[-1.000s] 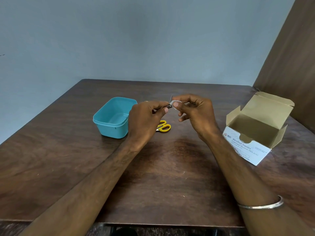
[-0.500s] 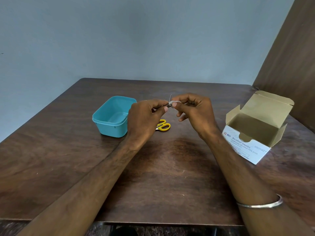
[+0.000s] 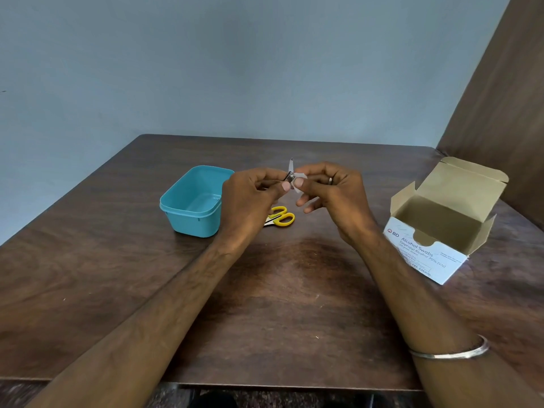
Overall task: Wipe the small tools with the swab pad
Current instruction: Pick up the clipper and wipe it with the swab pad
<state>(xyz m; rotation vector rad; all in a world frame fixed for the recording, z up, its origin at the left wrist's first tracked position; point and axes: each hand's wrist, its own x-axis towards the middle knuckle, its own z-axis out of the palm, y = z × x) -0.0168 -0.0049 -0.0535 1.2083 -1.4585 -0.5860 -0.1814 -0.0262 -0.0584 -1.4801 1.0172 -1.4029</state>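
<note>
Left grip point(image 3: 250, 198) pinching metal tool point(image 3: 290, 173), right grip point(image 3: 332, 189) pinching swab pad point(image 3: 298, 184), teal tub point(image 3: 192, 201) holding nothing visible

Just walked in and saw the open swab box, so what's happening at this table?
A person is cleaning a small metal tool, held up over the table. The left hand grips the tool while the right hand pinches a white swab pad against it. Yellow-handled scissors lie on the table behind the left hand, beside an open teal tub. The alcohol swab box stands open to the right.
</note>
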